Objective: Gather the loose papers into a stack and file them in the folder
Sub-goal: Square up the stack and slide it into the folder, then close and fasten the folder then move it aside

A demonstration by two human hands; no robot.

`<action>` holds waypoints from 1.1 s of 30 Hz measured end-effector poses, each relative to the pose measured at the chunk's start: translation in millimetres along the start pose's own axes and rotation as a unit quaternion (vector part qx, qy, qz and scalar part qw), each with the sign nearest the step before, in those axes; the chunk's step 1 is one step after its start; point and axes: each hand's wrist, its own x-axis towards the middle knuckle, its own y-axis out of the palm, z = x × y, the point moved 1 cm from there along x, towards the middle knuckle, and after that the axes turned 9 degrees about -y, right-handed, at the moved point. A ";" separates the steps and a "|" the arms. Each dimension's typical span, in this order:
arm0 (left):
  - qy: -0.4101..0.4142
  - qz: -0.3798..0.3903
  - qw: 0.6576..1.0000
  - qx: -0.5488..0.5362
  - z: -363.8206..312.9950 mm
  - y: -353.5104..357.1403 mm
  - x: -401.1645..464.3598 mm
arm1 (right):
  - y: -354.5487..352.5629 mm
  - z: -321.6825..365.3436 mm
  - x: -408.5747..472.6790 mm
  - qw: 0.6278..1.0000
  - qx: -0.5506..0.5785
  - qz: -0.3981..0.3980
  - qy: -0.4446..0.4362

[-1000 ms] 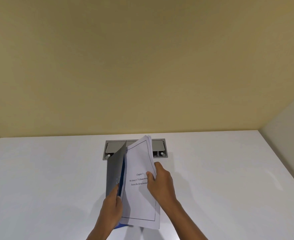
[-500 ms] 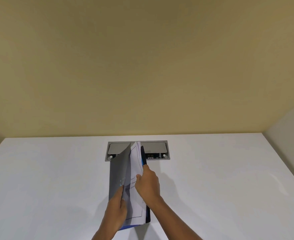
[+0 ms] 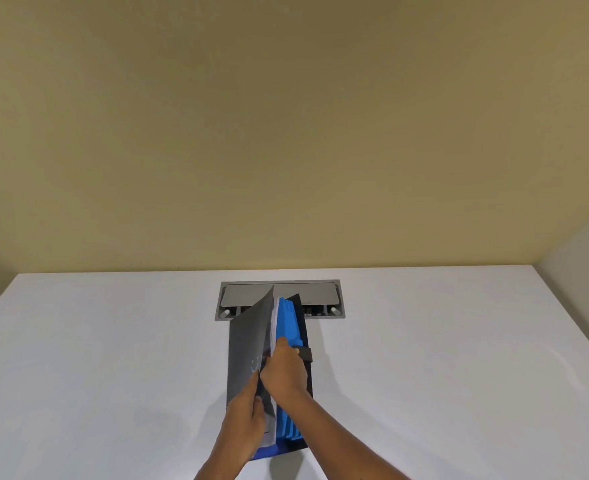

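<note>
Mid-desk [image 3: 113, 358], wide bare room on both sides: folder [image 3: 288, 327] stands just before the hatch [image 3: 321, 292]. Left hand [image 3: 248, 420] clamps the grey cover; right hand [image 3: 284, 370] pinches papers [image 3: 273, 327], now sunk inside, sheets no longer fanned out.

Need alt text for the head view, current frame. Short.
Two bare hands work a stack of white papers into an expanding folder with blue dividers on a white table. The left hand holds the grey cover open; the right hand presses the papers in. A grey cable hatch sits behind.
</note>
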 end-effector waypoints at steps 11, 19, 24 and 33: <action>0.048 -0.003 0.989 0.139 14.6 9.1 4.9 | -14.3 -19.2 -22.5 1.000 -0.013 0.001 0.002; -0.038 0.004 0.977 0.212 29.2 58.9 33.2 | -6.8 -58.2 -29.2 0.999 -0.029 -0.005 0.011; 0.007 0.016 0.967 0.254 38.2 86.9 31.5 | -3.8 -99.6 -30.4 0.999 -0.014 0.030 0.012; 0.124 -0.049 0.870 0.475 107.0 116.5 65.2 | -0.3 -174.4 -29.1 0.997 -0.008 0.016 0.069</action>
